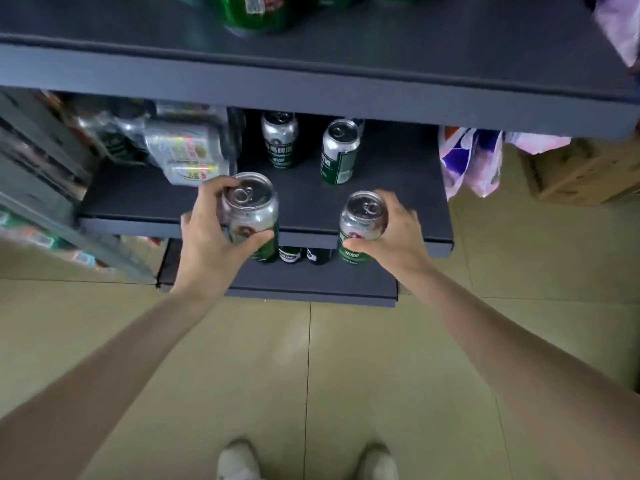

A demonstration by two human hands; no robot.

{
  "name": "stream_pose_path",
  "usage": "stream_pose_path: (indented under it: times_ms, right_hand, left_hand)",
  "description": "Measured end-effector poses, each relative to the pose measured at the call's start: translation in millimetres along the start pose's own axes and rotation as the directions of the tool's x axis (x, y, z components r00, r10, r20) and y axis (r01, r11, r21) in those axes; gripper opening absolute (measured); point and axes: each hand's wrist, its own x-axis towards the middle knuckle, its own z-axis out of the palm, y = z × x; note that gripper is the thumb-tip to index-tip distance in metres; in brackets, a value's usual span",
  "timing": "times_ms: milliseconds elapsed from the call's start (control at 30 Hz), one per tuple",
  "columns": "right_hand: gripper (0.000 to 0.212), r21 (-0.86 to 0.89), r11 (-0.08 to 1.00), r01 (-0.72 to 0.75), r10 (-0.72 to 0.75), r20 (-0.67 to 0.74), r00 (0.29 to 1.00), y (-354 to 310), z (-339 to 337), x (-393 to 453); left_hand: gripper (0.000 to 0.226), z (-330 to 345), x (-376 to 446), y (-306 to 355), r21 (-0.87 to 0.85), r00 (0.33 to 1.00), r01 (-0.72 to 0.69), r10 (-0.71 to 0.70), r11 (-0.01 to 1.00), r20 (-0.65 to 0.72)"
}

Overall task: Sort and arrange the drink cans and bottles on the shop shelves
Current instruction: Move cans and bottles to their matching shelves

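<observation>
1. Nearest, at 6 o'clock, two pale shoes [239, 460] stand on the tiled floor [311, 375].
2. The left hand [211, 237] has its fingers curled round a silver-and-green can [251, 216], held upright at the front edge of the middle shelf [311, 199].
3. The right hand [394, 233], at 3 o'clock of the left, grips a second can [362, 225] the same way, over that shelf edge.
4. Four such cans are plain: two held, two standing further back at 12 o'clock, the left rear can [280, 138] and the right rear can [341, 150], apart from each other.
5. Below, on the bottom shelf [311, 285], two dark can bases [304, 255] peep out, mostly hidden by the middle shelf.
6. At 10 o'clock a shrink-wrapped can pack [183, 147] lies blurred; at 2 o'clock hangs a purple-white bag [467, 161] beside a cardboard box [581, 171].
7. Farthest, the top shelf [311, 71] carries a green can [252, 12], cut off by the frame.
</observation>
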Motion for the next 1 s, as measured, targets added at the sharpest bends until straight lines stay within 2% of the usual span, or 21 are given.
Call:
stream_pose_path:
  times_ms: [300, 433, 600, 700, 767, 800, 867, 933, 1000]
  right_hand:
    - [0.079, 0.052, 0.991, -0.126, 0.133, -0.194, 0.972, -13, 58, 71]
    - [0.078, 0.114, 0.97, -0.215, 0.234, -0.195, 0.952, -14, 62, 92]
    - [0.084, 0.197, 0.947, -0.252, 0.276, -0.108, 0.955, -10, 53, 75]
    - [0.067, 0.118, 0.982, -0.146, 0.157, -0.082, 0.984, -21, 25, 29]
    - [0.05, 0.028, 0.997, 0.071, -0.069, -0.076, 0.995, -37, 1, -3]
    - [0.042, -0.028, 0.978, 0.208, -0.21, -0.073, 0.975, -49, -13, -16]
    - [0.033, -0.136, 0.882, 0.45, -0.459, -0.036, 0.888, -75, -43, -31]
    - [0.028, -0.188, 0.798, 0.573, -0.589, -0.043, 0.807, -104, -75, -32]
    - [0.029, -0.195, 0.767, 0.612, -0.638, -0.124, 0.76, -130, -101, -20]
  left_hand:
    - [0.065, 67, 83, -55, 0.055, 0.997, 0.01, -0.006, 0.998, -0.071]
    - [0.065, 83, 110, -55, 0.056, 0.993, 0.038, -0.031, 0.998, -0.117]
    - [0.07, 77, 108, -44, 0.085, 0.993, 0.067, -0.058, 0.994, -0.099]
    - [0.062, 53, 72, -40, 0.11, 0.996, -0.07, 0.075, 0.991, -0.042]
    - [0.053, 30, 50, -33, 0.162, 0.971, -0.225, 0.234, 0.961, -0.042]
    - [0.048, 18, 42, -24, 0.186, 0.95, -0.298, 0.311, 0.936, -0.043]
    - [0.041, -6, 35, 1, 0.234, 0.886, -0.439, 0.461, 0.868, -0.046]
    - [0.04, -24, 36, 30, 0.291, 0.82, -0.53, 0.569, 0.797, -0.063]
    - [0.045, -34, 43, 56, 0.367, 0.792, -0.532, 0.601, 0.763, -0.103]
